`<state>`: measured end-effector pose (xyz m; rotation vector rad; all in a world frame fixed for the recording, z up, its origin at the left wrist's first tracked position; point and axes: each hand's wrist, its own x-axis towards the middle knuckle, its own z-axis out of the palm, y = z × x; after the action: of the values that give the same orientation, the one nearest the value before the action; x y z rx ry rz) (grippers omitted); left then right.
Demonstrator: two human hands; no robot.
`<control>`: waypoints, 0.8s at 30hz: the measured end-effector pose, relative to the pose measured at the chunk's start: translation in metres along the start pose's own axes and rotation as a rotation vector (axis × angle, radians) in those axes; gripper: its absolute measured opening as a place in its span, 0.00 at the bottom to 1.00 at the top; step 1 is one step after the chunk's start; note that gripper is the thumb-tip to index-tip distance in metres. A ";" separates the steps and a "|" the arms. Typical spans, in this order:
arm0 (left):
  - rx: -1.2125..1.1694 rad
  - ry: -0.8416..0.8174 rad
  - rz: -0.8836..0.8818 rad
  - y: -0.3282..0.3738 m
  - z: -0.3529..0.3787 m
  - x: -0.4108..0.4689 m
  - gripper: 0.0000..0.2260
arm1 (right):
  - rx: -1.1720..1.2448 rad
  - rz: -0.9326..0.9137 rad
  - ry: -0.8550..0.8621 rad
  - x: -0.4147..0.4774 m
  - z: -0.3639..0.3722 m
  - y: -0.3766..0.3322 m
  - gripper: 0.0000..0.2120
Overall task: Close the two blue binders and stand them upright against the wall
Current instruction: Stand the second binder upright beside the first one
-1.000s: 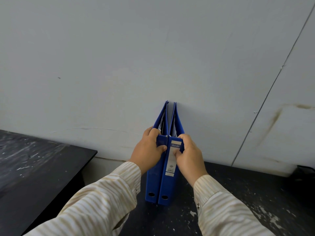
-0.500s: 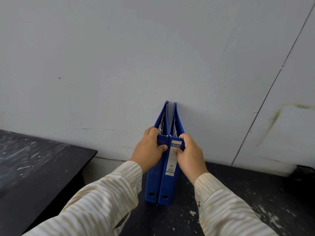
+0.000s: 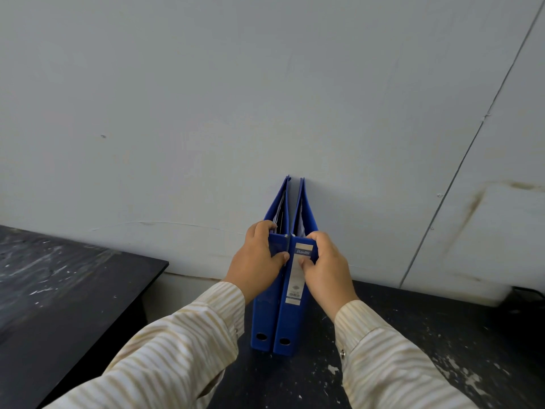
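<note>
Two blue binders stand upright side by side on a dark table [image 3: 413,335], closed, their far edges touching the pale wall [image 3: 265,98]. The left binder [image 3: 264,317] has a plain spine; the right binder [image 3: 290,320] carries a white spine label. My left hand [image 3: 255,262] grips the top of the left binder's spine, thumb on the front. My right hand [image 3: 326,268] holds the top of the right binder the same way. Paper edges show between the covers.
A second black table [image 3: 73,290] stands at the left, with a gap between it and the table under the binders. The table's surface is scuffed with pale flecks. A dark seam [image 3: 460,160] runs diagonally down the wall at the right.
</note>
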<state>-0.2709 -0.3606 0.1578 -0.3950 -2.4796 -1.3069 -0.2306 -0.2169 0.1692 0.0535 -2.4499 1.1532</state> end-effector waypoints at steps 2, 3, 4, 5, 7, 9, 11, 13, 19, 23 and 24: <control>-0.023 -0.003 -0.004 0.000 -0.001 -0.001 0.28 | 0.009 -0.001 0.002 -0.001 0.000 0.000 0.15; -0.032 -0.004 -0.005 0.000 -0.001 -0.002 0.30 | 0.007 0.000 0.003 -0.001 0.000 0.000 0.17; -0.039 -0.004 -0.006 0.000 -0.002 -0.003 0.31 | 0.004 -0.001 0.004 -0.001 0.001 0.001 0.19; -0.043 -0.003 -0.006 0.000 -0.002 -0.003 0.32 | 0.003 -0.002 0.004 -0.001 0.001 0.001 0.21; -0.046 -0.002 -0.002 0.001 -0.003 -0.004 0.33 | 0.010 -0.012 0.008 -0.002 0.001 0.001 0.24; -0.048 -0.001 0.006 0.002 -0.004 -0.004 0.33 | 0.025 -0.021 0.014 -0.002 0.001 0.002 0.26; -0.049 0.007 0.013 0.003 -0.004 -0.005 0.33 | 0.031 -0.030 0.021 -0.002 0.001 0.002 0.26; -0.046 0.020 0.024 0.004 -0.005 -0.005 0.33 | 0.024 -0.041 0.027 -0.002 0.001 0.003 0.26; 0.000 0.066 0.069 0.007 -0.005 -0.007 0.31 | 0.014 -0.044 0.039 -0.002 0.002 0.005 0.27; 0.015 0.057 0.038 0.009 -0.006 -0.010 0.31 | -0.003 -0.046 0.049 -0.002 0.002 0.006 0.27; 0.018 0.060 0.036 0.010 -0.006 -0.011 0.31 | -0.006 -0.048 0.050 -0.002 0.001 0.006 0.28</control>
<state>-0.2561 -0.3615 0.1643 -0.3887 -2.4220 -1.2625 -0.2302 -0.2137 0.1632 0.0796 -2.3950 1.1129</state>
